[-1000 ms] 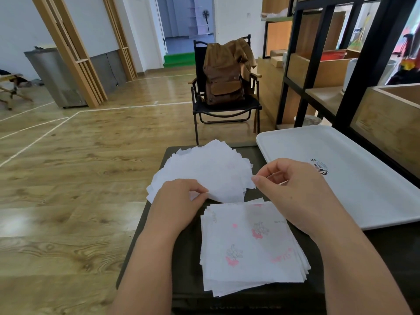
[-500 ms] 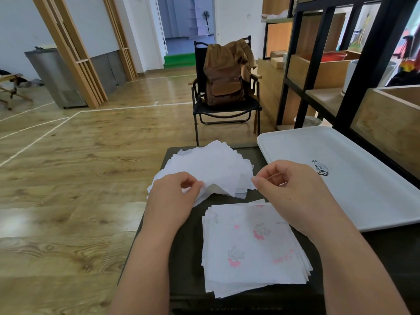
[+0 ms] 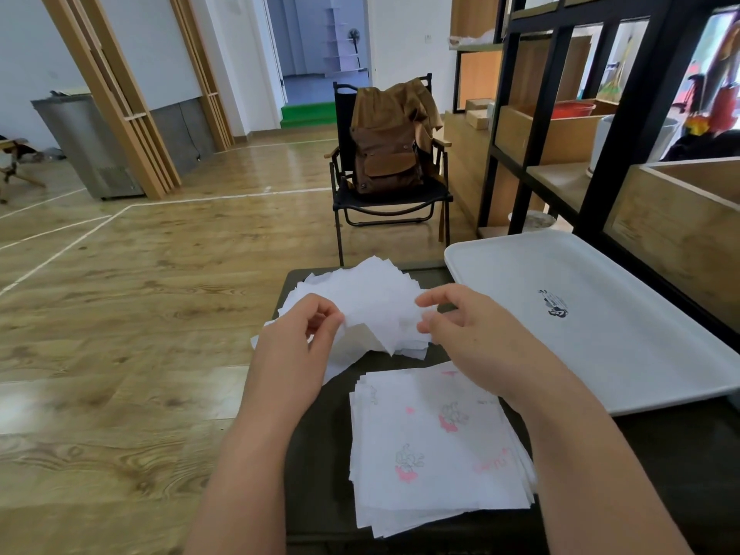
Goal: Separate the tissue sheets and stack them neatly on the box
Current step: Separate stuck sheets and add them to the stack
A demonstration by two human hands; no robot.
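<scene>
While lifted off the far pile (image 3: 372, 290) on the box (image 3: 320, 454), sheet (image 3: 360, 334) pinched by left hand (image 3: 296, 346); right hand (image 3: 472, 334) loose-fingered at its other edge; printed stack (image 3: 436, 446) nearer.

White tissue sheets (image 3: 436, 446), pink-grey prints; dark box (image 3: 320, 454); white tray (image 3: 624, 354).

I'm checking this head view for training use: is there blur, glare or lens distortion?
Head view: wide-angle bending bows the black shelf frame and the floor lines; window glare lies on the wooden floor; both hands, left hand and right hand, are slightly soft, and the plain tissue pile is washed out, its edges faint.
</scene>
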